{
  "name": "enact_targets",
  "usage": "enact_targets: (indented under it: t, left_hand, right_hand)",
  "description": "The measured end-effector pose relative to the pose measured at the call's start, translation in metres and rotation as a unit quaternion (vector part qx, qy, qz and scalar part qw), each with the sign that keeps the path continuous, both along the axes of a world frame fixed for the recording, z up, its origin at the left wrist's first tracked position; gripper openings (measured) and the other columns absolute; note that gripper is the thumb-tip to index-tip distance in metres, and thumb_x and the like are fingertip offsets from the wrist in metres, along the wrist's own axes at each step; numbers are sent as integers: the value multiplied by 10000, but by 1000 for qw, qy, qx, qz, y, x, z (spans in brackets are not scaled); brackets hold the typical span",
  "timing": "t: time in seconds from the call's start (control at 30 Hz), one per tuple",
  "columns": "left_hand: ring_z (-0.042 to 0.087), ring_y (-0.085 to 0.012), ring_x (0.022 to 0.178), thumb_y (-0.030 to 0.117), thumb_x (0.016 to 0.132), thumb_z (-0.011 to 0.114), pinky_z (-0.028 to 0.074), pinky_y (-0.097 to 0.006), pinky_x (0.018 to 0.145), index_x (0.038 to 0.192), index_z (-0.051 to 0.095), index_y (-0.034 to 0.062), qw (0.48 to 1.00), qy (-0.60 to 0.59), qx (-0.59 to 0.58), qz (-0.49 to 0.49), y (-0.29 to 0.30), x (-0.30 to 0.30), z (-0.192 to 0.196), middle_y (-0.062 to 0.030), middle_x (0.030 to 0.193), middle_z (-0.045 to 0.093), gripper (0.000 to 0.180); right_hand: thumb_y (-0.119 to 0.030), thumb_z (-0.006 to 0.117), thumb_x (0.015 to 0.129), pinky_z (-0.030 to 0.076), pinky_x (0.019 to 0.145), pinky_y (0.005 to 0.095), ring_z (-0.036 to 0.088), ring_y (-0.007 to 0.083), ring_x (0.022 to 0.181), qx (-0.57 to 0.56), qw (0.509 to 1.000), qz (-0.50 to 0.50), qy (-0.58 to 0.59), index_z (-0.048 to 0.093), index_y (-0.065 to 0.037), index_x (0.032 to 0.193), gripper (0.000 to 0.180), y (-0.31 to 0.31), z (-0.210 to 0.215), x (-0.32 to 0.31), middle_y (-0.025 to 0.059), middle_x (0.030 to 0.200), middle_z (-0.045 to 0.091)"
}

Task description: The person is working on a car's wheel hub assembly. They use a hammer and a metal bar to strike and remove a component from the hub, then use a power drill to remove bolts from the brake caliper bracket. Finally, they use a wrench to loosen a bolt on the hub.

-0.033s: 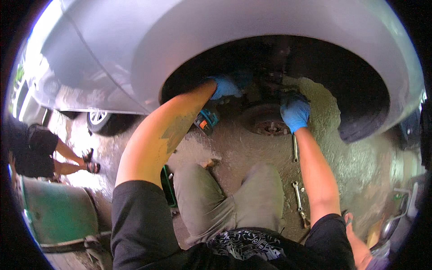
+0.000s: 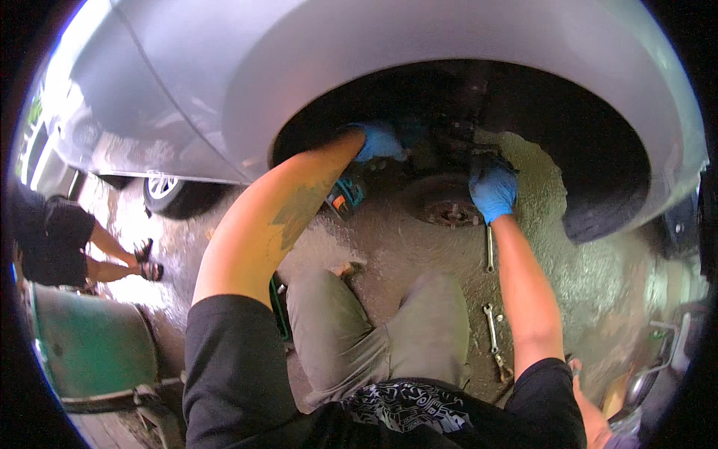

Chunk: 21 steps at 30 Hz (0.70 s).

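Inside the dark wheel arch of a silver car [image 2: 299, 45], both my hands wear blue gloves. My left hand [image 2: 381, 144] reaches in at the arch's left side, and shadow hides its fingers. My right hand [image 2: 493, 187] is closed by the dark suspension parts [image 2: 464, 138], just right of the wheel hub [image 2: 454, 214]; what it grips is hidden. A spanner [image 2: 490, 251] shows below that hand, beside my right forearm. Farther down, another spanner [image 2: 491, 328] lies on the wet floor. A teal and black power tool [image 2: 345, 197] rests beyond my left forearm.
A green tub [image 2: 97, 344] stands at the lower left, near a person [image 2: 56, 239] in dark shorts and sandals. Behind them is another car wheel [image 2: 168, 193]. At the lower right are a bare foot or leg [image 2: 591, 408] and a metal frame [image 2: 666, 348].
The view has shifted very slightly. Both hands stay in nearly the same places inside the wheel arch.
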<state>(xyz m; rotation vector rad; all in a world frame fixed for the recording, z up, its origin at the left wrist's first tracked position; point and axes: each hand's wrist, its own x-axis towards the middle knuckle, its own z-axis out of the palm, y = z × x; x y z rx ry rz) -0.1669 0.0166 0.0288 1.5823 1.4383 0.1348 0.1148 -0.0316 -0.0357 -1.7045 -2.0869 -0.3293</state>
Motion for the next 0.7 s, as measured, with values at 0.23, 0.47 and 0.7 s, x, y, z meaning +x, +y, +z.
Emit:
enact_targets:
  t: [0.23, 0.47, 0.7]
  left_hand:
    - [646, -292, 823, 243, 857, 661, 536, -449, 715, 1159, 649, 81, 993, 99, 63, -23, 7, 23, -14, -158, 989, 674, 343]
    - [635, -324, 992, 321, 851, 623, 499, -455, 868, 1148, 661, 90, 878, 246, 223, -345, 20, 23, -17, -176, 1127, 660, 378]
    - [646, -276, 891, 191, 815, 671, 533, -446, 754, 1144, 655, 46, 975, 167, 27, -141, 19, 13, -5, -168, 1064, 670, 360]
  right_hand:
    - [-316, 552, 852, 496, 846, 478, 631, 381, 945, 16, 1000, -8, -24, 689, -105, 1079, 339, 6, -14, 7, 178, 1083, 675]
    - [-294, 565, 836, 489, 856, 478, 629, 386, 937, 45, 998, 36, -15, 690, -93, 1064, 328, 4, -10, 5, 193, 1047, 675]
    - [-287, 536, 880, 504, 788, 474, 634, 388, 881, 36, 997, -9, -66, 684, -58, 951, 282, -1, -3, -1, 202, 967, 672]
